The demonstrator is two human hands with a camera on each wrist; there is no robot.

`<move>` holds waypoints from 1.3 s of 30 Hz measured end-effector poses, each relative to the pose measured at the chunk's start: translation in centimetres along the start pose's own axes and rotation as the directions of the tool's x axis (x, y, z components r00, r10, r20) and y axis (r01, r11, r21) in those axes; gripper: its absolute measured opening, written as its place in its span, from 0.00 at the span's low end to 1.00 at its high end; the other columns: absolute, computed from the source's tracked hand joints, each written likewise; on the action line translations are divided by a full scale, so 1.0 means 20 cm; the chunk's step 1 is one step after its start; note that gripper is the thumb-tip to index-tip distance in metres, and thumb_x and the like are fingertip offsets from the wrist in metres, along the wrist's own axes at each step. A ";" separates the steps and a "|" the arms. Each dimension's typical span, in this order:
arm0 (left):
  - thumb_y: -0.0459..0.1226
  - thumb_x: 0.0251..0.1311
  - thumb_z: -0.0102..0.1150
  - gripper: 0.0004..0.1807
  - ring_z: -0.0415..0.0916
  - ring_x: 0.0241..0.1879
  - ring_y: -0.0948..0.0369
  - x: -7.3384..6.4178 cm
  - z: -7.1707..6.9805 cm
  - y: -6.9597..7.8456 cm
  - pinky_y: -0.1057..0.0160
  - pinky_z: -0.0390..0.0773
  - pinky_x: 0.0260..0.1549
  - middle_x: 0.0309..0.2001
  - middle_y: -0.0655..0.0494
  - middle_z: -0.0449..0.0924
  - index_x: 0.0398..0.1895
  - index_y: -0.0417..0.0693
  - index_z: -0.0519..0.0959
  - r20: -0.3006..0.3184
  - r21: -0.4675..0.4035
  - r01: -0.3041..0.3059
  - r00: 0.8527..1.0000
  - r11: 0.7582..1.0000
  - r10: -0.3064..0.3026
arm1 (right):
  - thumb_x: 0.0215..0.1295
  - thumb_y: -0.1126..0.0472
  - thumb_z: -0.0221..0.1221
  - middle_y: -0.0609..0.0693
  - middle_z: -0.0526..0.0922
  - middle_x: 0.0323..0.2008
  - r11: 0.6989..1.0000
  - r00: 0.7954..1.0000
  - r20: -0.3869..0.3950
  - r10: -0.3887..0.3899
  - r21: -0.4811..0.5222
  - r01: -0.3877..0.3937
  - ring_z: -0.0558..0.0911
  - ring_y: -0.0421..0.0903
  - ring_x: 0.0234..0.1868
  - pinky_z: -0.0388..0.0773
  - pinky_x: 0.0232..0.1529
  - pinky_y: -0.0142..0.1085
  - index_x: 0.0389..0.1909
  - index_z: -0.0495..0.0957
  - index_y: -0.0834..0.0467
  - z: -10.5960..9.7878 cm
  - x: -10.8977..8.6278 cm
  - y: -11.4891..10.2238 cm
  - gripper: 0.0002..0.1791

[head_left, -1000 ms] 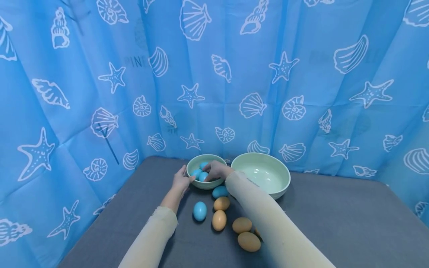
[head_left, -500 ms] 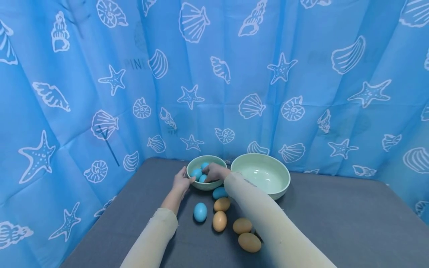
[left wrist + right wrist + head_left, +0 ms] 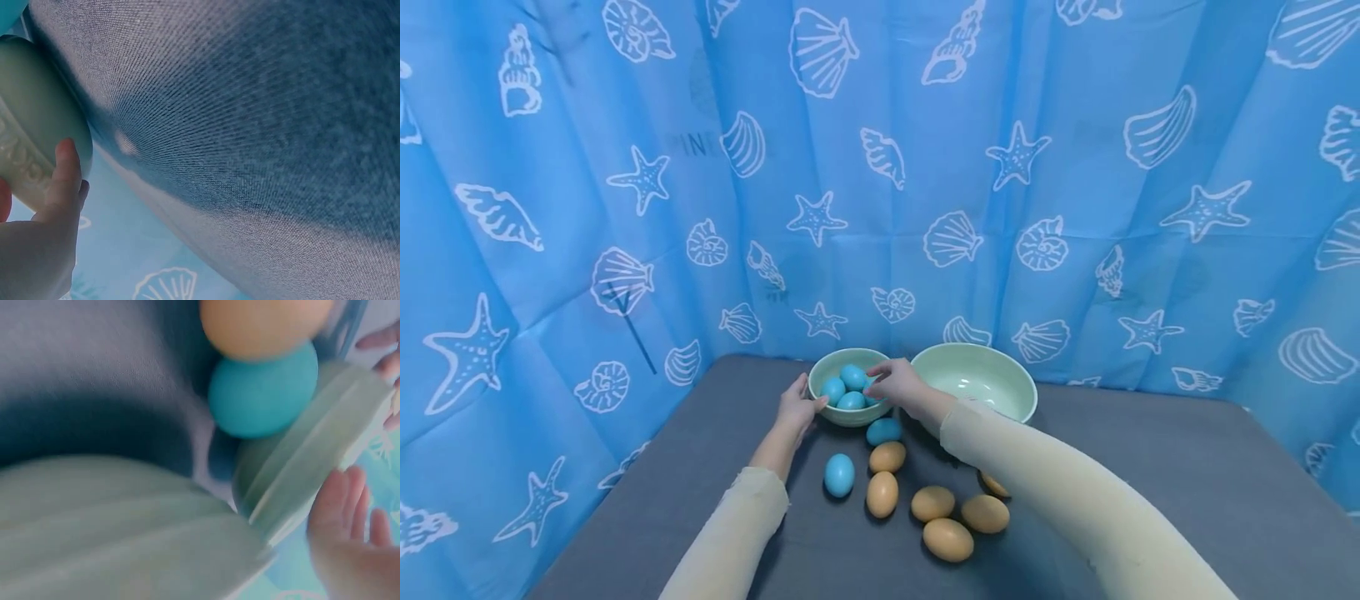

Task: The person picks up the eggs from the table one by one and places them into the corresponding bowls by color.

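Observation:
In the head view, several blue eggs (image 3: 852, 377) lie in the small pale green bowl (image 3: 852, 419). My left hand (image 3: 793, 408) holds this bowl at its left side, with the thumb at the front rim. The left wrist view shows a finger (image 3: 67, 172) along the bowl's outer wall. My right hand (image 3: 904, 385) is over the bowl's right rim, fingertips close above a blue egg (image 3: 871, 391). In the right wrist view its fingers (image 3: 331, 497) look extended, with no egg visible between them. Another blue egg (image 3: 883, 431) lies right at the bowl's front.
A larger green bowl (image 3: 1000, 385) stands to the right, partly behind my right forearm. On the grey cloth lie a blue egg (image 3: 838, 476) and several tan eggs (image 3: 948, 540), one partly hidden under my right sleeve. A blue shell-print curtain (image 3: 880, 208) hangs behind.
My right hand has risen out of the small bowl and shifted right, uncovering more of the blue eggs inside. My left hand has stayed on the bowl. The head view has turned slightly.

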State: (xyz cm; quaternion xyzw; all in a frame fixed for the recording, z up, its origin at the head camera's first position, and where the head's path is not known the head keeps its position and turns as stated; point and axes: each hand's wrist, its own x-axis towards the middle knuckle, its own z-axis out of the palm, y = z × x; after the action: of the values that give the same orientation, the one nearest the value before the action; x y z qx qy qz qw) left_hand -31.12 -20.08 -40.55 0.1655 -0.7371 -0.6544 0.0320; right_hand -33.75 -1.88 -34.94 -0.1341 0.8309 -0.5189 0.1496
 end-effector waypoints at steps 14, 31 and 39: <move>0.28 0.68 0.52 0.39 0.45 0.73 0.43 -0.01 -0.01 0.01 0.38 0.68 0.57 0.76 0.45 0.45 0.77 0.42 0.46 0.005 0.015 -0.011 1.000 1.000 0.011 | 0.64 0.68 0.62 0.60 0.80 0.51 0.996 0.997 -0.028 0.078 0.041 -0.076 0.77 0.53 0.51 0.74 0.54 0.51 0.55 0.75 0.68 -0.03 -0.19 0.11 0.19; 0.28 0.68 0.53 0.39 0.45 0.73 0.43 0.00 0.00 0.01 0.38 0.67 0.59 0.76 0.46 0.45 0.77 0.43 0.46 0.000 0.018 0.004 1.000 1.000 -0.004 | 0.67 0.66 0.60 0.66 0.58 0.71 0.987 0.988 0.005 0.157 0.045 -0.157 0.58 0.62 0.71 0.59 0.68 0.52 0.72 0.55 0.69 0.03 -0.20 0.19 0.37; 0.28 0.68 0.52 0.39 0.44 0.73 0.43 -0.01 0.00 0.01 0.39 0.67 0.58 0.76 0.46 0.44 0.77 0.43 0.46 0.003 0.016 0.014 1.000 1.000 -0.014 | 0.69 0.63 0.58 0.65 0.58 0.71 0.978 0.979 -0.005 0.205 -0.026 -0.205 0.61 0.60 0.70 0.58 0.69 0.50 0.73 0.53 0.69 0.05 -0.15 0.21 0.37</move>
State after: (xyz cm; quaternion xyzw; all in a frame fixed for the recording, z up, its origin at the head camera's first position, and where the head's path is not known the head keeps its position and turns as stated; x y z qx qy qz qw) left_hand -30.96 -20.01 -40.27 0.1698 -0.7410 -0.6492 0.0247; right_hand -30.92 0.14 -38.81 -0.0492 0.8471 -0.4900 0.1996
